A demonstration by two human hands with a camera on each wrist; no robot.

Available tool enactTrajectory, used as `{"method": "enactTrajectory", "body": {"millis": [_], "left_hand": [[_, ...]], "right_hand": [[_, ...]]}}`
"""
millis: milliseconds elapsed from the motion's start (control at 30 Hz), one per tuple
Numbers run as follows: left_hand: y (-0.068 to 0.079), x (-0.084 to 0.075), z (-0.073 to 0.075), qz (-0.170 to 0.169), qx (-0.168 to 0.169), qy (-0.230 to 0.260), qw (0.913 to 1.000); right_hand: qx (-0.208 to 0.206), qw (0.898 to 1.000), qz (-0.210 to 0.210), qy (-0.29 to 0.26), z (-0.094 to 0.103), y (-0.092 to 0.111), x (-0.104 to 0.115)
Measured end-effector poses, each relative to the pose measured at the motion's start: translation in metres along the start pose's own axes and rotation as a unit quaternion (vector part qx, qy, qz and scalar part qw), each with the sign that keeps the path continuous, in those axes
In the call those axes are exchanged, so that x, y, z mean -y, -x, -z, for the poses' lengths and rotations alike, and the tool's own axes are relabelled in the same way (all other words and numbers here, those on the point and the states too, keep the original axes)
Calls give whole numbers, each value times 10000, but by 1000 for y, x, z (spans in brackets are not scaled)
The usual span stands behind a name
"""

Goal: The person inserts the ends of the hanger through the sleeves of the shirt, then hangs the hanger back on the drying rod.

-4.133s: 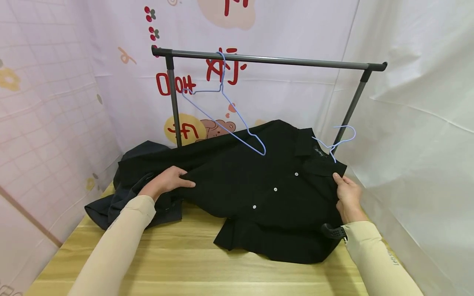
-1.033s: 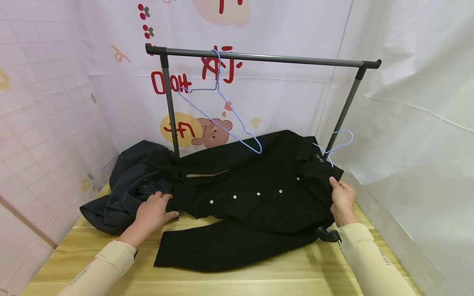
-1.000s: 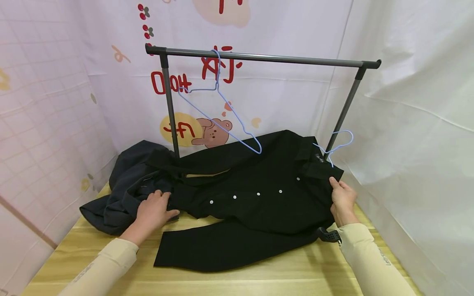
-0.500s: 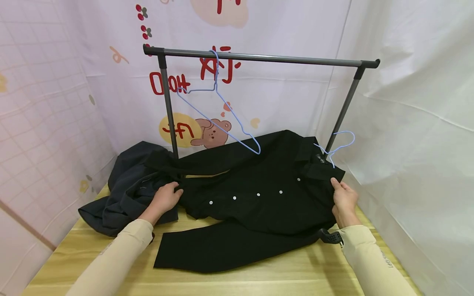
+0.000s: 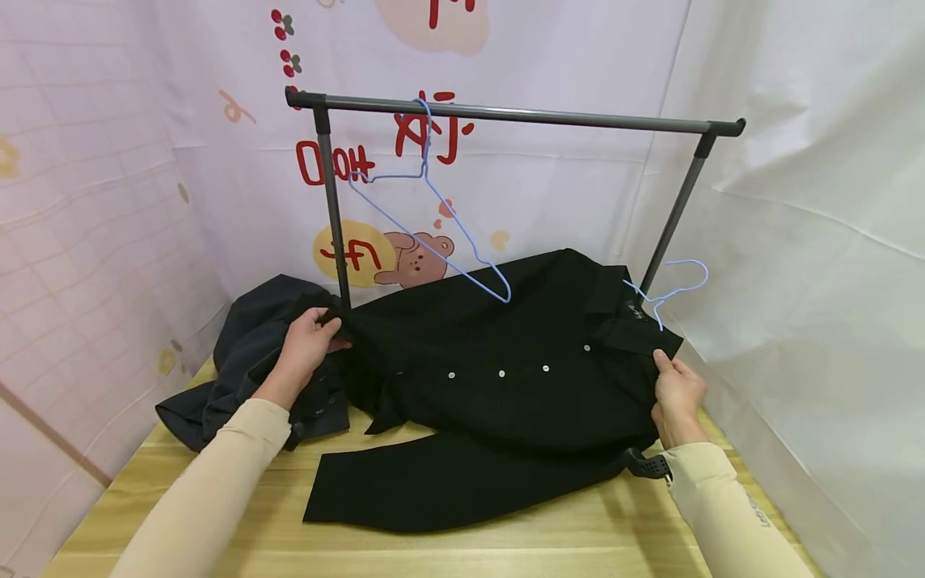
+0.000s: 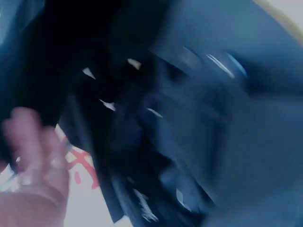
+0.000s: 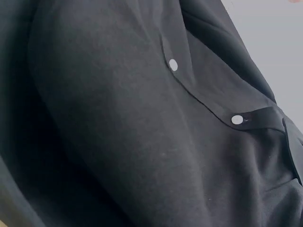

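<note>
A black button-up shirt with white buttons lies spread across the table, its collar toward the right. Out of its collar pokes the hook of a blue hanger. My right hand pinches the shirt near the collar, thumb on top. At the shirt's left end my left hand grips the black fabric and holds it raised. In the blurred left wrist view the left hand's fingers show beside dark cloth. The right wrist view holds only the shirt front; the right hand is outside it.
A dark navy garment lies bunched on the table's left side, beside the left hand. Behind the shirt stands a grey metal rack, with a bare blue hanger on its bar. The wooden table shows along the front.
My left hand moved off the dark garment and up, now lifting the shirt's left end. The gap below the far sleeve has closed over. My right hand keeps its grip near the collar.
</note>
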State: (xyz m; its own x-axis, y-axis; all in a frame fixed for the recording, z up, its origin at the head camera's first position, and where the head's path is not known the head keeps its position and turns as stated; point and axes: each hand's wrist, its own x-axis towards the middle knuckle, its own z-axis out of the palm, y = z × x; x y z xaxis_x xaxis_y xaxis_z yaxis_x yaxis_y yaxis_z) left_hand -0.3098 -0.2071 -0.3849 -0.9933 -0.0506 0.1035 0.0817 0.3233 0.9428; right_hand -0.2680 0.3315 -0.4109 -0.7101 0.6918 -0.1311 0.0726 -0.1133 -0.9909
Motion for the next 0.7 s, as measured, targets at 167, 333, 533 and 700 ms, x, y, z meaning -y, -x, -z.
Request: {"method": "enactTrajectory", "body": {"millis": [167,333,533,700], "left_hand": [[8,22,-4,-416,-269,-2101,9764],[29,44,-21,-1148,657,-2899,9479],[54,64,-49,-1661,2034,-4191,8692],[53,66,-48,-1865,1775,-4143,8730]], "right_hand": [[-54,10000,71,-17,1,0,0],[-28,9999,147,-32,0,1,0],[-85,9997,222,-48,-1,2,-1],[-48,9998,186,4,0,2,-3]]}}
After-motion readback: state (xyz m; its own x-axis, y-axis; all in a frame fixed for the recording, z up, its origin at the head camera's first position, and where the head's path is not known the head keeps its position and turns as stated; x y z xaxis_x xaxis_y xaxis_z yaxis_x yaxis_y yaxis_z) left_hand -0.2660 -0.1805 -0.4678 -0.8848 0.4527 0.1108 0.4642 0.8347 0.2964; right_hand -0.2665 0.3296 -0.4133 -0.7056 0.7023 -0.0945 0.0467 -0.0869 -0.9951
